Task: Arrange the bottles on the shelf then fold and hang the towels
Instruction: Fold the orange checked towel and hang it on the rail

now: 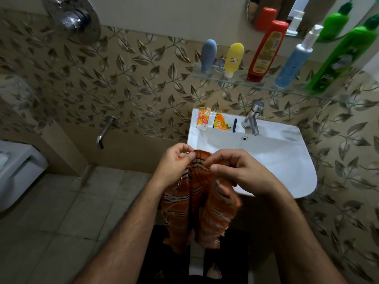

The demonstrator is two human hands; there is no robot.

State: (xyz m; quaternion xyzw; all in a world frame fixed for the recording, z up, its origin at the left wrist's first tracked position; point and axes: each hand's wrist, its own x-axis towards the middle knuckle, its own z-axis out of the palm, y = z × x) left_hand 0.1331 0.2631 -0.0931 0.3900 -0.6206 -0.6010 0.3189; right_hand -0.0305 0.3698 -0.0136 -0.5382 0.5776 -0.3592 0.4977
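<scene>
An orange striped towel [202, 203] hangs bunched in front of me, by the sink's front left edge. My left hand [174, 165] pinches its top edge on the left. My right hand [242, 171] grips the top edge on the right, close beside the left. On the glass shelf [295, 91] above the sink stand several bottles in a row: a grey one [208, 56], a yellow one [233, 58], a red one [266, 50], a blue-and-white pump bottle [295, 60] and a green one [346, 56].
The white sink [287, 156] has a chrome tap [253, 119], toothpaste tubes [203, 119] and a yellow-orange sachet [220, 121] on its rim. A wall spout [104, 132] and shower control [73, 19] are at the left. A white toilet [14, 171] sits far left. A mirror [287, 9] hangs above the shelf.
</scene>
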